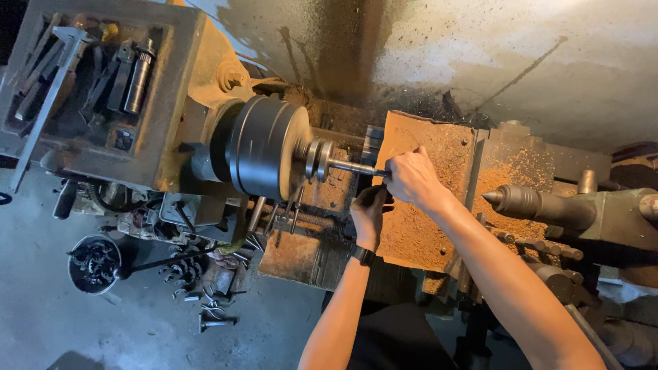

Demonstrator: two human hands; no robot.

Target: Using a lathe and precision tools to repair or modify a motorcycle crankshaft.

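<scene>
At the lathe, between chuck (264, 147) and tailstock centre (513, 199), we keep both hands on a slim steel shaft (349, 166) that sticks out of the chuck toward us. Our right hand (411, 178) is closed around the shaft's free end. Our left hand (370, 212), a dark watch (361, 255) on its wrist, curls just beneath it, fingers wrapped on something we cannot tell. Rusty swarf covers the carriage (418, 205) below.

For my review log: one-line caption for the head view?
Both hands, left hand and right hand, meet at a shaft in a lathe chuck.
</scene>
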